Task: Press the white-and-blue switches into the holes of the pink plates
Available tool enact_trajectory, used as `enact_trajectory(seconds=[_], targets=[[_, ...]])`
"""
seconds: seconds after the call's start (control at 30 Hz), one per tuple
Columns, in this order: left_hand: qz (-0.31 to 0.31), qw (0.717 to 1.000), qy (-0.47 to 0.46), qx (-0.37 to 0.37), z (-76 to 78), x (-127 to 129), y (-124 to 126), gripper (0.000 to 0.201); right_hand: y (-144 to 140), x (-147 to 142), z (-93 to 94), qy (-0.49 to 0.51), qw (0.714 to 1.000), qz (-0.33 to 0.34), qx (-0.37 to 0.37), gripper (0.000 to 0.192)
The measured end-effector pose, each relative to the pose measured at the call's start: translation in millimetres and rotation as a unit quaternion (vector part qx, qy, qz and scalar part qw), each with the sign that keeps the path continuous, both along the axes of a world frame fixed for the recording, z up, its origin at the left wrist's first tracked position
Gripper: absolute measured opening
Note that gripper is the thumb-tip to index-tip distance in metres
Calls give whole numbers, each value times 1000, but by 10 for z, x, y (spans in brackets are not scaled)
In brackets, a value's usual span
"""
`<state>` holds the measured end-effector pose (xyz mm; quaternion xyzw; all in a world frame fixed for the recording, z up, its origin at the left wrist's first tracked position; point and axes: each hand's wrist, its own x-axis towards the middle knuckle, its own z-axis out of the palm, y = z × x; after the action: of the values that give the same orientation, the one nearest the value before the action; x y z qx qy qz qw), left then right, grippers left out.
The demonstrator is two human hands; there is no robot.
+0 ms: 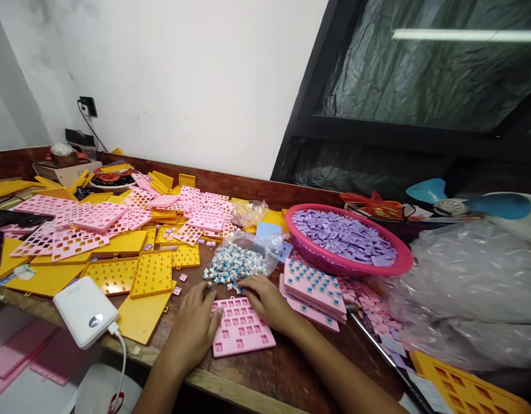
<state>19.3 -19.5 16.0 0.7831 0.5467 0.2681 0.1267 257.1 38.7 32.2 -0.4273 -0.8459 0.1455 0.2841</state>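
Both hands on a pink keyboard plate (241, 328)

Left hand (195, 328) lies flat, fingers spread, on its left edge; right hand (267, 299) rests loosely curled beside the bag of blue switches (237, 263).

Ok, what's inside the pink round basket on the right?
The pink basket is filled with small flat lilac square pieces, heaped nearly to the rim. Only the top layer shows; whatever lies beneath them, and the basket's bottom, is covered.

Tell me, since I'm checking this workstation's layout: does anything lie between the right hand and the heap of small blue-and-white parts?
Nothing visible does. The right hand rests at the top edge of the pink grid plate, its fingertips right at the near edge of the heap of small parts.
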Motion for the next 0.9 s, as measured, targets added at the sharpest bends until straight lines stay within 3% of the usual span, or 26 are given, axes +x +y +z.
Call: enact_trajectory(seconds=[0.3,0.47,0.67,0.9], targets=[[-27,999,42,-11,-4,20,16,47,31,-63,6,9,996,-85,-37,20],[-11,998,-52,19,-14,6,63,38,59,-143,-10,1,989,-137,-62,11],[-6,978,-203,39,63,-90,57,24,84,-136,-6,8,988,-137,-64,7],[1,974,-227,3,160,-102,-10,22,83,-113,-13,21,993,-108,-40,13]])
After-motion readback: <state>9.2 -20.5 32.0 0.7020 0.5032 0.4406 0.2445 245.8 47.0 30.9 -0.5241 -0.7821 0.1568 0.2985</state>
